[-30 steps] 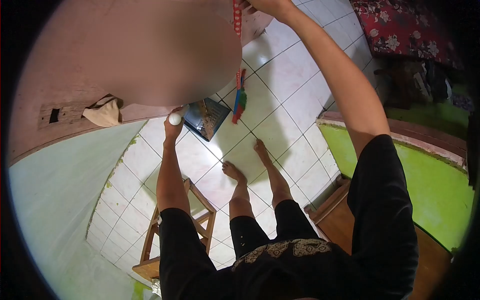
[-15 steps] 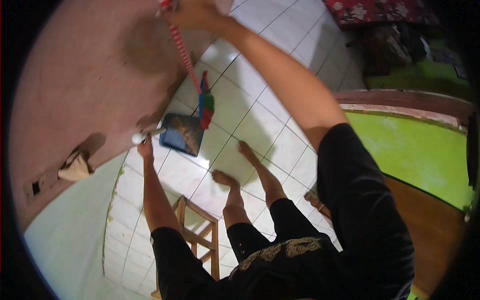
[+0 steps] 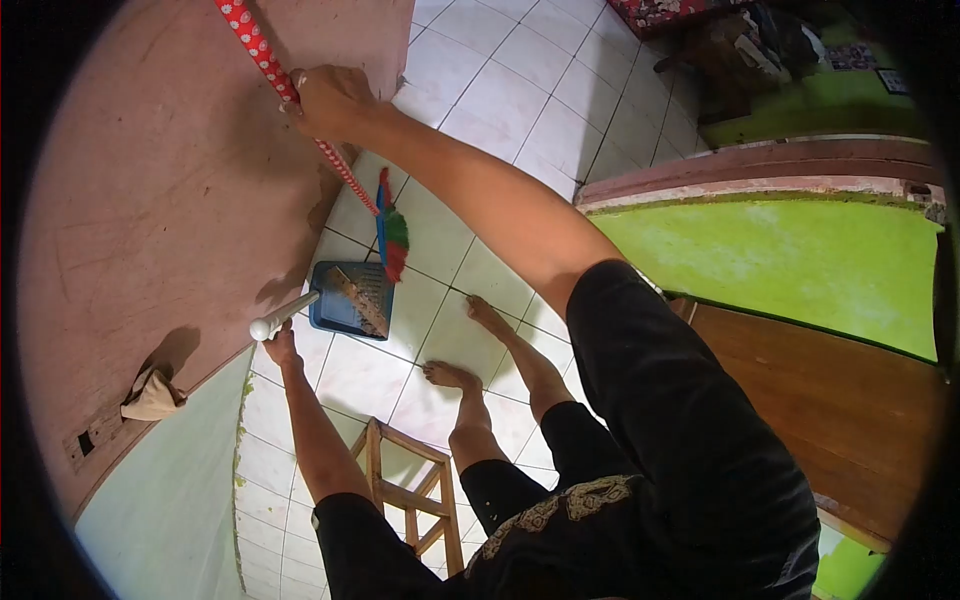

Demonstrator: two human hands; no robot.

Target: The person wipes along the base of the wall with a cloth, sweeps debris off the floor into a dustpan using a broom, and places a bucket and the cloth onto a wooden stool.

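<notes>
My right hand (image 3: 335, 103) is closed around the red patterned handle of a broom (image 3: 262, 62), high at the upper left. The broom's head, with blue, green and red bristles (image 3: 394, 235), hangs down at the right edge of a blue dustpan (image 3: 318, 318); whether the two touch I cannot tell. Brown debris (image 3: 361, 302) lies in a diagonal band in the pan. My left hand (image 3: 283, 345) grips the dustpan's white handle (image 3: 284, 316) near its rounded end, its fingers partly hidden behind it.
A pink wall (image 3: 150, 180) rises on the left, with a beige cloth bag (image 3: 153, 396) hanging on it. A wooden stool (image 3: 410, 497) stands by my left leg. To the right are a green low wall (image 3: 800, 270) and a brown wooden surface (image 3: 810, 410). White tiles (image 3: 500, 105) cover the floor.
My right hand has come lower into view with the broom handle. Broom head and dustpan appear slightly lower and further left, as the whole view has shifted. Both hands keep their holds.
</notes>
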